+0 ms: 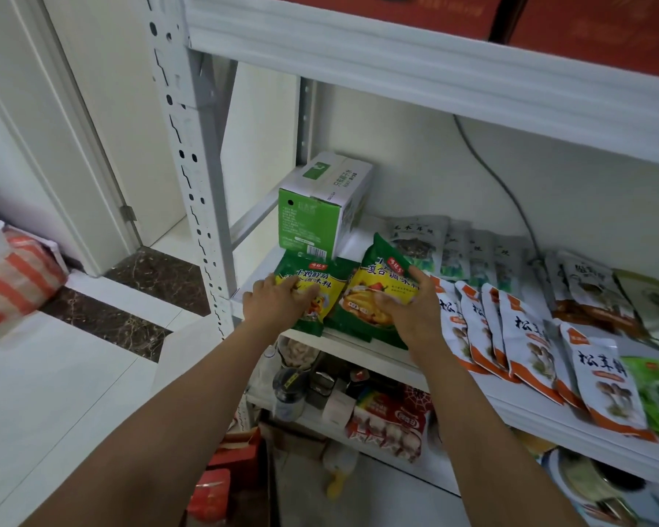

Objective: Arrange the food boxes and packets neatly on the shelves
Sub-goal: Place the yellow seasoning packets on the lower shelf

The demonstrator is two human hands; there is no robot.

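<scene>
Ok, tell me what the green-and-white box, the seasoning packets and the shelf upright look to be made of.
Green-and-white box: matte printed cardboard, going by its crisp folded edges. Seasoning packets: glossy plastic film, with creases and sheen. Shelf upright: probably white-painted metal, given its punched slots.
</scene>
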